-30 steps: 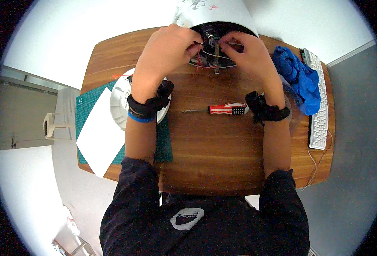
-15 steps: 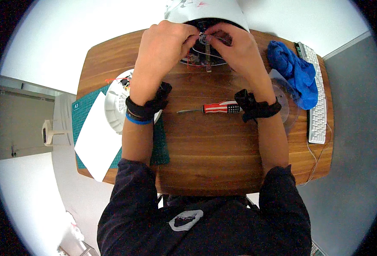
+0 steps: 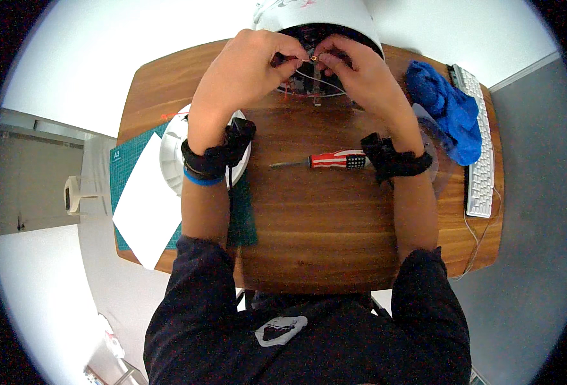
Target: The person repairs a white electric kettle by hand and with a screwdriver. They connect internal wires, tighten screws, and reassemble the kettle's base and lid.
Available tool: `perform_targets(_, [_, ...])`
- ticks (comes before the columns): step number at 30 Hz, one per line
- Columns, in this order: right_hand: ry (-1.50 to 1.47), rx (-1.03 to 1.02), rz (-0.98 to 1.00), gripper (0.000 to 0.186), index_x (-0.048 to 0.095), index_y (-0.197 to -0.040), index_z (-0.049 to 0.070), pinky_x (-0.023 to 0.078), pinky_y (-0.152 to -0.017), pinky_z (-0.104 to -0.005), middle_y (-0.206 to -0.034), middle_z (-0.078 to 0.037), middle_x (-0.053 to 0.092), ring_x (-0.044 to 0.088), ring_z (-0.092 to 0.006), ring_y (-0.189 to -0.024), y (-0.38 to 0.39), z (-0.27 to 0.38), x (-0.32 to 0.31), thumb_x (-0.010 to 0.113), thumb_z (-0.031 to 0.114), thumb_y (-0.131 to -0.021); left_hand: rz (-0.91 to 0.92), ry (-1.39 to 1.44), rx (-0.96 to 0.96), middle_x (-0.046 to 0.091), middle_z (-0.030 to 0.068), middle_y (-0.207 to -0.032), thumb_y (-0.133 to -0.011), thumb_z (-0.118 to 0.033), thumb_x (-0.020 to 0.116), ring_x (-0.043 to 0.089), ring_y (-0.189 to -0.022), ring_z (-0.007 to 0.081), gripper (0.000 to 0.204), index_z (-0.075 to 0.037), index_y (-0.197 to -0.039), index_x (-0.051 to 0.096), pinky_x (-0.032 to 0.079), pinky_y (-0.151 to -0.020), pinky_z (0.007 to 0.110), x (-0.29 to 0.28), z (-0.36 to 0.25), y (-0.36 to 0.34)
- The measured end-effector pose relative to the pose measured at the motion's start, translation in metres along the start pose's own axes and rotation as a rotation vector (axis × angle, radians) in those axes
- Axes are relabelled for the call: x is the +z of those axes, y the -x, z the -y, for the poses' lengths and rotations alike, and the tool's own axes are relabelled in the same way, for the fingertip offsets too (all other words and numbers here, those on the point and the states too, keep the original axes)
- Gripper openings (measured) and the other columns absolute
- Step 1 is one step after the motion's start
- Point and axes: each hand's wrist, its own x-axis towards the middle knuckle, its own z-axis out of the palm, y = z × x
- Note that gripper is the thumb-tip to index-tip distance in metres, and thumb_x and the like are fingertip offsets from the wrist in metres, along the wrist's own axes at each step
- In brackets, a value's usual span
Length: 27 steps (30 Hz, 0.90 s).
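At the far side of the table lies a white rounded appliance (image 3: 341, 14), its dark open end facing me. Inside that opening show red wires, a metal strip (image 3: 317, 86) and a thin white wire (image 3: 325, 82). In front of it, my left hand (image 3: 248, 70) pinches a thin pale wire end between thumb and fingertips. Close beside those fingertips, my right hand (image 3: 363, 74) pinches a small ring-shaped part (image 3: 313, 58) with an orange tint. Whether the two pieces are joined is too small to tell.
A screwdriver (image 3: 338, 160) with a red, white and blue handle lies mid-table. On the left, a white round cover (image 3: 171, 157) and white paper (image 3: 145, 205) rest on a green cutting mat (image 3: 124, 160). Rightward are a blue cloth (image 3: 450, 115), a clear plastic piece (image 3: 434, 138) and a white keyboard (image 3: 481, 186).
My hands have drawn slightly apart and back from the opening, and the small ring-shaped part now shows between the fingertips. My left forearm has shifted a little to the left.
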Motion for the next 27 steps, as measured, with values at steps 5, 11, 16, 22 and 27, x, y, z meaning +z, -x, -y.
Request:
perform_targets(5, [0.039,0.019,0.095,0.021,0.074,-0.111,0.006,0.057,-0.086,-0.0418,-0.101,-0.017,0.076,0.074,-0.0345,-0.093,-0.001,0.021,-0.008,0.069,0.022,-0.099,0.055,0.056,-0.002,0.078,0.0136,-0.095,-0.093,-0.009,0.075,0.075,-0.08,0.023,0.018,-0.005,-0.11,0.078,0.059,-0.075,0.035,-0.003,0.002,0.003])
perform_targets(11, [0.04,-0.072,0.068,0.017,0.073,-0.111,0.001,0.051,-0.074,-0.0276,-0.089,-0.002,0.07,0.058,-0.007,-0.08,0.0,0.023,-0.01,0.072,0.015,-0.1,0.068,0.099,-0.034,0.077,0.0122,-0.092,-0.093,-0.005,0.072,0.071,-0.077,0.021,0.018,-0.004,-0.111,0.076,0.057,-0.073,0.035,-0.002,-0.001,0.002])
perform_targets(16, [0.038,-0.04,0.07,0.018,0.076,-0.107,0.006,0.057,-0.081,-0.0381,-0.096,-0.015,0.076,0.073,-0.0288,-0.086,0.0,0.025,-0.011,0.074,0.02,-0.095,0.11,0.089,-0.027,0.076,0.0115,-0.089,-0.093,-0.006,0.072,0.069,-0.075,0.0193,0.016,-0.003,-0.109,0.075,0.056,-0.072,0.035,-0.004,0.001,0.0])
perform_targets(22, [0.022,-0.043,0.017,0.018,0.076,-0.107,0.006,0.057,-0.079,-0.0371,-0.093,-0.014,0.075,0.073,-0.027,-0.083,0.001,0.033,-0.009,0.075,0.018,-0.094,0.14,0.12,-0.02,0.075,0.0105,-0.087,-0.094,-0.008,0.073,0.07,-0.078,0.0185,0.014,-0.002,-0.107,0.074,0.056,-0.072,0.034,-0.009,-0.003,0.002])
perform_targets(27, [0.023,-0.086,0.031,0.016,0.075,-0.107,0.006,0.056,-0.08,-0.0379,-0.092,-0.013,0.074,0.073,-0.0271,-0.085,0.0,0.033,-0.01,0.073,0.016,-0.095,0.167,0.187,-0.047,0.074,0.0116,-0.086,-0.097,-0.005,0.07,0.072,-0.081,0.0193,0.01,0.001,-0.105,0.072,0.056,-0.073,0.033,-0.009,-0.001,0.003])
